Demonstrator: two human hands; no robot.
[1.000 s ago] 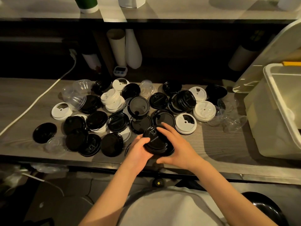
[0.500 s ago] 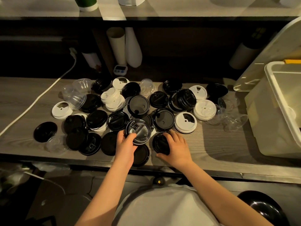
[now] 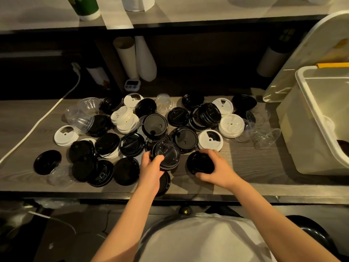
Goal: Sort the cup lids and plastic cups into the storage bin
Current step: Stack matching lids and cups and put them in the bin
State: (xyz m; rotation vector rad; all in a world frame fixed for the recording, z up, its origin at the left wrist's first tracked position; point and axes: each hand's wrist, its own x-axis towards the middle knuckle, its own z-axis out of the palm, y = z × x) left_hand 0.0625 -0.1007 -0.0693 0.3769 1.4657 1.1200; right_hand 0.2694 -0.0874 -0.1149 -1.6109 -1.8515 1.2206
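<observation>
Currently your left hand [image 3: 151, 168] is curled round the near edge of a black cup lid [image 3: 167, 154], thumb on its top, holding it tilted just above the pile. Your right hand [image 3: 217, 167] is clamped over a second black lid [image 3: 200, 163] resting on the counter [image 3: 255, 167] just to the right; whether more lids are nested under it cannot be told. The two hands are apart, each closed on its own piece. Under your left wrist another dark lid [image 3: 164, 183] lies at the counter's front edge. Beyond your fingers the rest is spread across the counter: many black lids, white lids [image 3: 231, 125] among them, and clear plastic cups [image 3: 83, 114] at the far left, with more clear pieces [image 3: 264, 134] at the right. The storage bin [image 3: 294, 138] stands open at the right end of the counter, well apart from both hands, with its cover [image 3: 302, 59] leaning behind it. A white cable [image 3: 37, 123] runs across the left side.
</observation>
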